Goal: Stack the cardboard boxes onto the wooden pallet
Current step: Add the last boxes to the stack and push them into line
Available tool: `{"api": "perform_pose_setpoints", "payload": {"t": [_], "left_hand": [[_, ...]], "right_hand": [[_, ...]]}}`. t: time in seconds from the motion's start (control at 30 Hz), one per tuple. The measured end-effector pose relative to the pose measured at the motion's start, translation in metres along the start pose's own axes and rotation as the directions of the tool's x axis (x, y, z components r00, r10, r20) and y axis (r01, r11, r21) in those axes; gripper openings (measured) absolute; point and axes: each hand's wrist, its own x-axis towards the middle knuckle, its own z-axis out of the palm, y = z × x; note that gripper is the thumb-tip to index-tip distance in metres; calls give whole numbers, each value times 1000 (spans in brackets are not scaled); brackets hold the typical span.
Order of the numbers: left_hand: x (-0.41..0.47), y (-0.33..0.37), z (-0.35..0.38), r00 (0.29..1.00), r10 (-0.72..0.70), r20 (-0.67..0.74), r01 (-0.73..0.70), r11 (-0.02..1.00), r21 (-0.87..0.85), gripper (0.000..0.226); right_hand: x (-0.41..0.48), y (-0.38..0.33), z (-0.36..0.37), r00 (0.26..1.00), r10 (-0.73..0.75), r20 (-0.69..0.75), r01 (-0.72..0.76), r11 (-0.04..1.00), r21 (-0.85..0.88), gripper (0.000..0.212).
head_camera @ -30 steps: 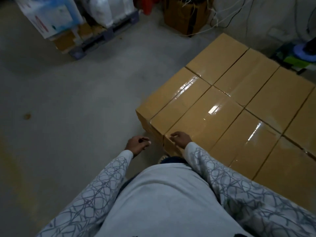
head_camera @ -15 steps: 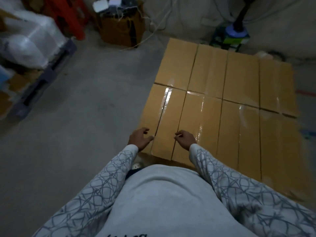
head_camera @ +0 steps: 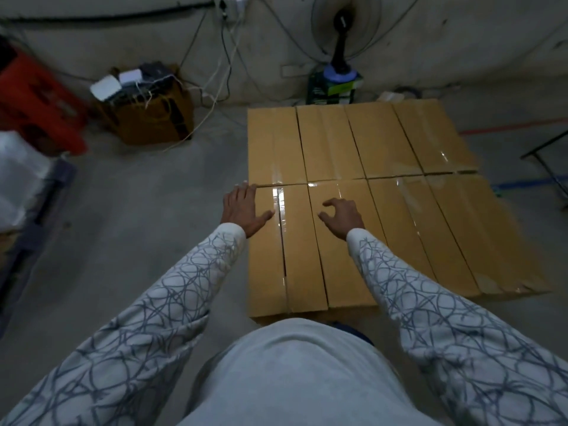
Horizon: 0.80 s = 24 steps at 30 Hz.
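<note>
Fingers (head_camera: 246, 193) of our left hand (head_camera: 241, 210) lie straight and together, flat on the near-left box (head_camera: 267, 272), tips at its far end; our right hand (head_camera: 342, 216) is over the next box (head_camera: 341, 272), fingers loosely bent, thumb apart, gripping nothing; the boxes (head_camera: 399, 210) lie before us in two rows of four, long axes pointing away; beyond stands a fan (head_camera: 341, 35).

Dim concrete floor (head_camera: 129, 210), grey wall (head_camera: 92, 41), 1 standing fan (head_camera: 341, 41).
</note>
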Motion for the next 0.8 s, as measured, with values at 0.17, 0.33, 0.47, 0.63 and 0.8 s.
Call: {"api": "perform_pose_setpoints", "payload": {"t": [0.17,0.33,0.47,0.63,0.8], "left_hand": [[8,6,-3,997,-71,-6,69,983,-170,85],[-29,-14,49,939,-319,130,339,794,-505,73],[-68,-39,106,825,-513,237,510,497,-702,68],[-62,-95,194,703,-579,412,570,113,-814,59],[16,-173,298,649,-503,571,571,-174,-802,22]], "right_hand": [[9,-1,3,1000,-4,-29,5,1000,20,42],[3,-2,47,986,-70,150,76,997,-32,42],[6,0,106,926,-175,335,219,971,-97,41],[49,-9,196,887,-244,393,317,939,-131,41],[126,-22,298,899,-354,259,397,907,-139,40]]}}
